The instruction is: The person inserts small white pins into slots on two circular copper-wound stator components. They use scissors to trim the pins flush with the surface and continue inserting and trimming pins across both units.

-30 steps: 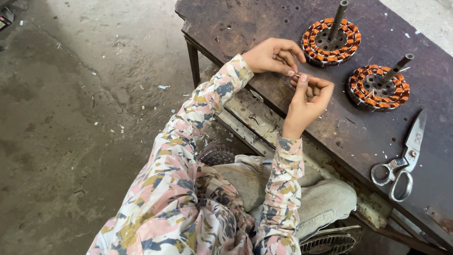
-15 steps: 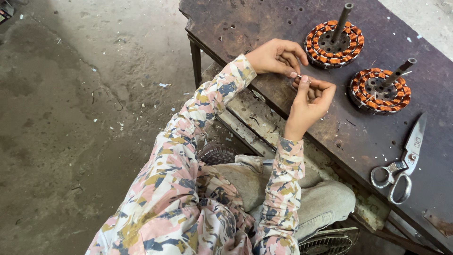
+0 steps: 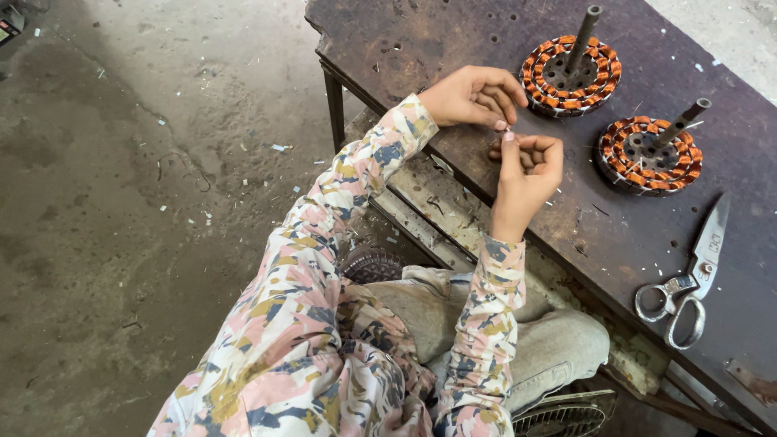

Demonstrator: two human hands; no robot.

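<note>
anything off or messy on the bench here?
Nothing stands out. Both wound coil stators sit flat on the rusty metal table, shafts tilted the same way. The scissors lie closed near the edge. The left hand and right hand pinch a tiny piece between them; floor litter only.

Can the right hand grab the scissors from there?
Probably yes. The scissors lie in the open on the table, nothing between, but the right hand is busy pinching something tiny.

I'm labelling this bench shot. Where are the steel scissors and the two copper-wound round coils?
steel scissors point(image 3: 702, 260), head view, pivot.
far copper-wound round coil point(image 3: 544, 81), head view, left windings.
near copper-wound round coil point(image 3: 647, 170), head view, front windings.
</note>
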